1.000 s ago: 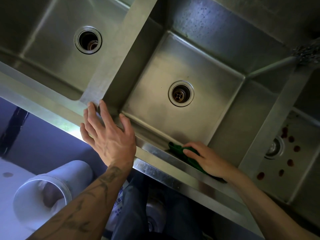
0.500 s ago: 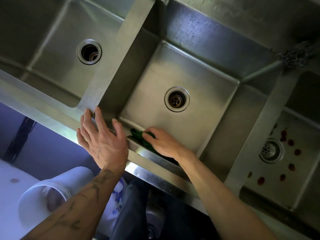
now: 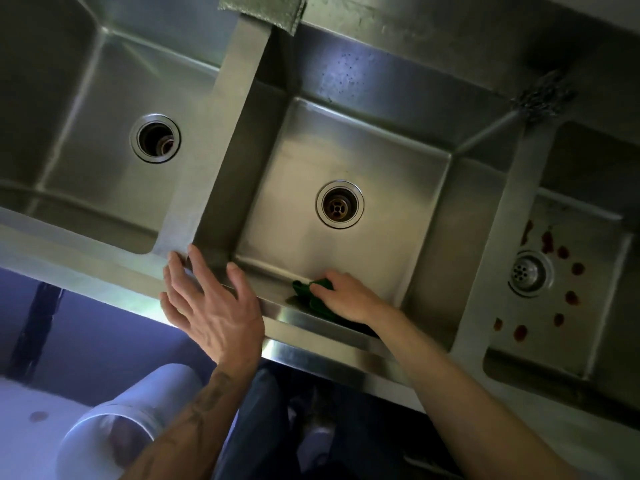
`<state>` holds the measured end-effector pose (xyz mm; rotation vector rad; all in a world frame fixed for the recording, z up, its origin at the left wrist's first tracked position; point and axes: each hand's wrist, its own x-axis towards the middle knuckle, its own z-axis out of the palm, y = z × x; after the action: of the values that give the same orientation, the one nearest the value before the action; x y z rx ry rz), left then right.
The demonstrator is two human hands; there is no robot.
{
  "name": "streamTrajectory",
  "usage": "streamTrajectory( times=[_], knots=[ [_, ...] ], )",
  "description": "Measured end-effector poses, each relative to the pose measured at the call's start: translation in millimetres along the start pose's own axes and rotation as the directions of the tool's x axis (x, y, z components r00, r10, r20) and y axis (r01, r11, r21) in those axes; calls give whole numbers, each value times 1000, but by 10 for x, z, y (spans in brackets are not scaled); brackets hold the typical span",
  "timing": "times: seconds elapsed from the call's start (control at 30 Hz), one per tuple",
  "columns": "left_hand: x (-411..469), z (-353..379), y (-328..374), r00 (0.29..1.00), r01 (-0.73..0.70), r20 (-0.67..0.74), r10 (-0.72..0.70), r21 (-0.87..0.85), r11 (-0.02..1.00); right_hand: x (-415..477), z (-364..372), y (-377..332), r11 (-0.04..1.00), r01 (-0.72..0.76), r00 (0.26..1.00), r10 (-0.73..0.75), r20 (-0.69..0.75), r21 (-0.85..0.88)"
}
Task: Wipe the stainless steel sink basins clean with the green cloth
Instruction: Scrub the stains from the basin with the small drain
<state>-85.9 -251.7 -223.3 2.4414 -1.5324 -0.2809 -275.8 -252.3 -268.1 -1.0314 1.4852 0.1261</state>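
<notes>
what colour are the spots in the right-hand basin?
Dark red spots, scattered around the drain; head view shows them.

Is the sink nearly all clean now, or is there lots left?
Roughly halfway. The left basin and the floor of the middle basin look spot-free. The right hand holds the green cloth at its near edge. Left to do: dark specks on its back wall, and red spots in the right basin.

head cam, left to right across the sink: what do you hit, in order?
left basin drain → left hand → green cloth → right hand → right basin drain. Middle drain left out: it overlaps cloth and hand.
</notes>
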Motion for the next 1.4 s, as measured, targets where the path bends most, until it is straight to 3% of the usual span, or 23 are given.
streamTrajectory(
  times=[0.07, 0.13, 0.2, 0.27, 0.37, 0.5, 0.63, 0.7, 0.77, 0.83, 0.93, 1.0, 1.1, 1.23, 1.4],
  knots=[
    [-12, -83, -50, 997, -35, 72, 38, -45, 998, 55, 31, -175, 988, 58, 998, -54, -31, 142],
    [-32, -176, -62, 974, -159, 142, 174, -110, 981, 90, 58, -227, 977, 106, 990, -85, -116, 187],
    [-47, -212, 22, 904, -301, 229, 361, -259, 918, 86, 78, -246, 966, 125, 955, -55, -291, 227],
    [-78, -198, 216, 787, -335, 371, 493, -413, 847, 30, 75, -288, 932, 139, 877, 41, -480, 334],
    [-157, -83, 531, 641, -196, 571, 513, -525, 828, -56, 27, -306, 812, 179, 774, 232, -589, 556],
    [-233, 205, 810, 593, 119, 720, 360, -520, 846, -259, -69, -307, 518, 308, 734, 405, -546, 798],
    [-221, 534, 1011, 504, 149, 802, 320, -446, 883, -444, -32, -205, 455, 395, 696, 420, -583, 798],
    [-236, 662, 1110, 453, 168, 836, 308, -420, 892, -548, -29, -78, 483, 415, 676, 404, -617, 771],
    [-287, 811, 1218, 398, 176, 868, 296, -389, 904, -716, -64, 72, 590, 417, 604, 389, -696, 691],
    [-375, 976, 1317, 366, 117, 880, 303, -367, 923, -954, -159, 220, 744, 407, 444, 345, -827, 530],
    [-563, 1222, 1416, 344, -71, 883, 321, -316, 946, -1180, -365, 552, 887, 349, 204, 243, -948, 302],
    [-694, 1372, 1443, 308, -176, 904, 297, -252, 951, -1150, -499, 832, 944, 224, 121, 221, -968, 243],
    [-930, 1592, 1466, 269, -99, 937, 224, -204, 974, -1030, -583, 1138, 975, 52, 106, 212, -972, 218],
    [-1184, 1798, 1506, 300, -7, 947, 117, -120, 993, -933, -596, 1289, 980, 6, 152, 196, -969, 199],
    [-1201, 1524, 1571, 253, 27, 934, 254, -269, 963, -880, -584, 1291, 978, 50, 146, 195, -970, 205]
  ],
)
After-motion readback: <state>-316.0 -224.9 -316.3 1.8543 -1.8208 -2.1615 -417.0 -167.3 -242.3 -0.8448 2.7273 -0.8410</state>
